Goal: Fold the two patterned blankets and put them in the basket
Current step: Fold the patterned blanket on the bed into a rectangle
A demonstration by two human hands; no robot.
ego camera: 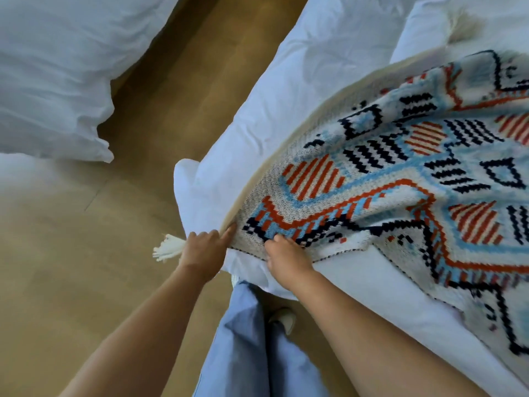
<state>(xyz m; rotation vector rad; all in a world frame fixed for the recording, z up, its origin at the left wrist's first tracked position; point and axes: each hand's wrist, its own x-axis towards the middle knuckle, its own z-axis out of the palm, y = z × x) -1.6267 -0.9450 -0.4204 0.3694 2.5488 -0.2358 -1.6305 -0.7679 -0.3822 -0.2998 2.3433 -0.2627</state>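
Head view: both hands grip the patterned blanket [400, 173] corner. Left hand [204, 247] pinches the edge; right hand [286, 253] clutches knit. No writing shows.

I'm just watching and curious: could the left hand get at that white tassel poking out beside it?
Probably yes. The tassel hangs free over the floor, right against the left hand, with nothing between them. That hand's fingers are on the blanket corner, though, so it would have to let go first.

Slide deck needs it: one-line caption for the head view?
Both hands, left hand and right hand, grip a corner of the patterned blanket spread on a white bed, tassel hanging over the floor.
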